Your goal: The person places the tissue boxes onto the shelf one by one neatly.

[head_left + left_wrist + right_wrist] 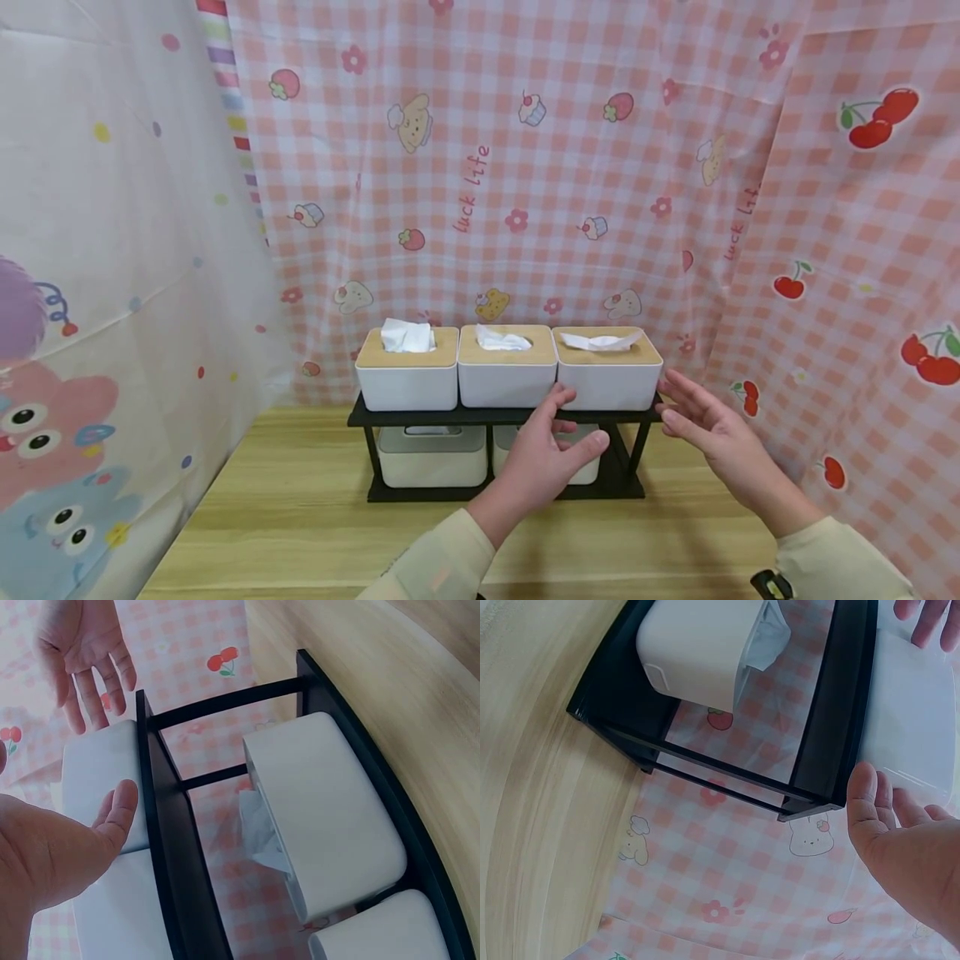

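Three white tissue boxes with wood-coloured lids stand in a row on the upper shelf of a black rack (502, 494): the left box (407, 389), the middle box (507, 385) and the right box (609, 388). Tissue pokes out of each. My left hand (542, 457) hovers before the right box near its left end, fingers loosely bent, holding nothing. Beside that box's right end is my right hand (712, 427), fingers extended and holding nothing. The right wrist view shows its fingers (909, 810) close to the box's end; I cannot tell whether they touch.
On the lower shelf sit two more tissue boxes, a left one (433, 471) with a grey lid and a right one (585, 475) partly hidden by my left hand. The rack stands on a wooden table (300, 500). A pink checked curtain (510, 150) hangs behind and at the right.
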Demonstrator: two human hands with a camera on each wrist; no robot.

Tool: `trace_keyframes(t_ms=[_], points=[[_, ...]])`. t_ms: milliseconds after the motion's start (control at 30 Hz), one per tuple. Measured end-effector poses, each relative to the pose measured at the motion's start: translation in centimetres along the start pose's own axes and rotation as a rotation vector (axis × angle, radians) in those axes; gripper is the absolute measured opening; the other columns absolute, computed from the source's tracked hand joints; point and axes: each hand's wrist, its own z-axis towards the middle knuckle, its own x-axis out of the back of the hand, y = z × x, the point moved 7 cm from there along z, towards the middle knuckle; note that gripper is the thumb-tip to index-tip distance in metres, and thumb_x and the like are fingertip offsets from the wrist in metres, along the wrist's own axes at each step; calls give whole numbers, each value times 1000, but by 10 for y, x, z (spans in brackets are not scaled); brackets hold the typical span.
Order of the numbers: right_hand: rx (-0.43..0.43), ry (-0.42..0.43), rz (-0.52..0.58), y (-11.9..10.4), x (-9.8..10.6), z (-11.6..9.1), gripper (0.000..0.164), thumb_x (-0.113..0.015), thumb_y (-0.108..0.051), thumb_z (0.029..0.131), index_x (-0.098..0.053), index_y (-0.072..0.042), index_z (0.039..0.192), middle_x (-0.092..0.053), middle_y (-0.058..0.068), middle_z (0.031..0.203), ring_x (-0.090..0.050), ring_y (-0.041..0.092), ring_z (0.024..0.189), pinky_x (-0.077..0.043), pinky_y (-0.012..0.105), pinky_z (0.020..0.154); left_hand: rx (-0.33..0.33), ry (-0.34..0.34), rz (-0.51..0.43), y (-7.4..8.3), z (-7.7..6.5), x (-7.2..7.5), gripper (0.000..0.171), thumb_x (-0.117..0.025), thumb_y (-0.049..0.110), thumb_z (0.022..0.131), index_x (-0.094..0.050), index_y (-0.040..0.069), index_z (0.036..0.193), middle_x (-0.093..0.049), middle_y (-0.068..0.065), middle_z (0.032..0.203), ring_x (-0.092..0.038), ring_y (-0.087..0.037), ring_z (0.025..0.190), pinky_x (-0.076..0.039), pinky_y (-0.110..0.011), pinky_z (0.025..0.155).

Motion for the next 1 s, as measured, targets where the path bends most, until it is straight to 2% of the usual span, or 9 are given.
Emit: trace_keyframes(t_ms=[667,1000], points=[[-2,0,-5,2,0,0,66,-53,-17,114,-21,4,168,-29,36,168,-61,-11,126,-56,16,96,-23,9,-2,-1,0,2,75,-73,49,100,-44,17,161,-24,0,179,-59,-21,132,-58,-43,104],[3,0,6,2,0,0,66,-54,-15,113,-22,4,168,-35,27,169,-61,-10,126,-56,16,96,-16,3,5,-2,1,2,75,-72,52,100,-43,19,162,-23,0,179,-59,-23,134,-58,-45,105]])
